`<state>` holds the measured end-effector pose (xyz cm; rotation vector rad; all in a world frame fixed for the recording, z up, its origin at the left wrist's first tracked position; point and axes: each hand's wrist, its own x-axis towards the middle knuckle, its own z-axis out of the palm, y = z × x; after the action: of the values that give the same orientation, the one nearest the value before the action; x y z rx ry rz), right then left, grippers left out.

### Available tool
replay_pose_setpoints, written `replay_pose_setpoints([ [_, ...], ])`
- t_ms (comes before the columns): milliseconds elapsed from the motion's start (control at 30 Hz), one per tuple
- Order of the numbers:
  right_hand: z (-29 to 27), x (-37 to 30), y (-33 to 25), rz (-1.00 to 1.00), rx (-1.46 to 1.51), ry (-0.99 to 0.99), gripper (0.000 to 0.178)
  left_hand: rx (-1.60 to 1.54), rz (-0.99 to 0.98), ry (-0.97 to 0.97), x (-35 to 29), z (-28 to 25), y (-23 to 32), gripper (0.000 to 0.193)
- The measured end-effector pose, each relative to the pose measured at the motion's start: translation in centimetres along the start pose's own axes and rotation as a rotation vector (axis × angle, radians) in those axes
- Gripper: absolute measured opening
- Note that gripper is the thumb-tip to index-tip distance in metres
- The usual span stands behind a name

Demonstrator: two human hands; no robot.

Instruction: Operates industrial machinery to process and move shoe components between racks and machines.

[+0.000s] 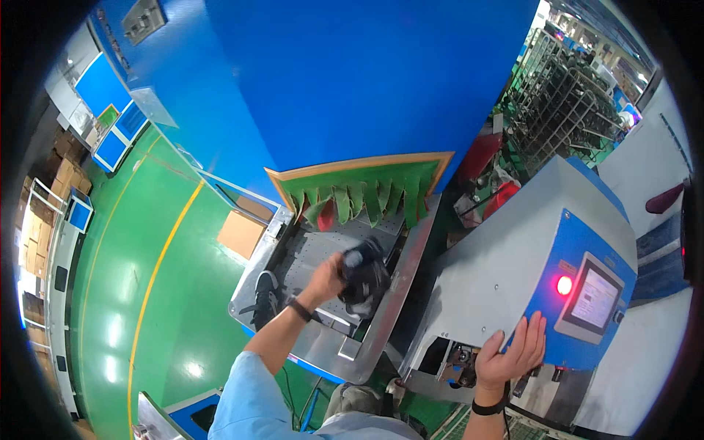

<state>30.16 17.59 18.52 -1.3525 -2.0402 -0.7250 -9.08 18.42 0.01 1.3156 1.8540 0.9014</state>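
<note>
My left hand is closed around what looks like a black shoe, partly smeared by motion. It is over the metal table in front of a blue machine's opening. Another black shoe with pale edges stands at the table's left side, beside my left wrist. My right hand lies with fingers stretched on the lower edge of a grey-and-blue control cabinet, holding nothing. Up and right of its fingertips are a lit red button and a touch screen.
Green strips hang across the opening of the blue machine. A cardboard box is left of the table. Yellow lines mark the green floor. Wire racks with dark items stand at the far right.
</note>
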Motion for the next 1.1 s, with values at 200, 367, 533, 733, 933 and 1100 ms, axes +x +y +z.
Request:
replay_pose_setpoints([
  [200,-4.8,-5.8,-2.7,-0.176,0.608,-0.042,0.047,0.052,0.671,-0.474,-16.9,-1.1,8.2,0.044],
  [367,-4.1,-13.7,-4.9,0.282,1.399,-1.393,0.037,0.000,0.773,-0.562,-26.1,4.0,11.1,0.051],
  [533,-4.8,-18.1,-1.4,0.676,1.745,-1.437,0.037,0.092,0.633,-0.269,-31.8,5.7,14.3,0.031],
  [733,-8.5,-20.0,-1.8,0.460,1.620,-1.503,0.038,-0.031,0.234,-0.456,-38.0,6.1,16.3,0.020],
  [933,-13.6,-22.1,-3.9,-0.120,1.466,-1.455,0.031,-0.440,-0.543,-0.675,-44.1,6.4,16.3,0.056],
  [1100,-13.9,-26.0,-5.2,0.384,1.575,-1.643,0.049,-0.144,-0.450,-0.453,-51.4,8.5,17.4,0.075],
])
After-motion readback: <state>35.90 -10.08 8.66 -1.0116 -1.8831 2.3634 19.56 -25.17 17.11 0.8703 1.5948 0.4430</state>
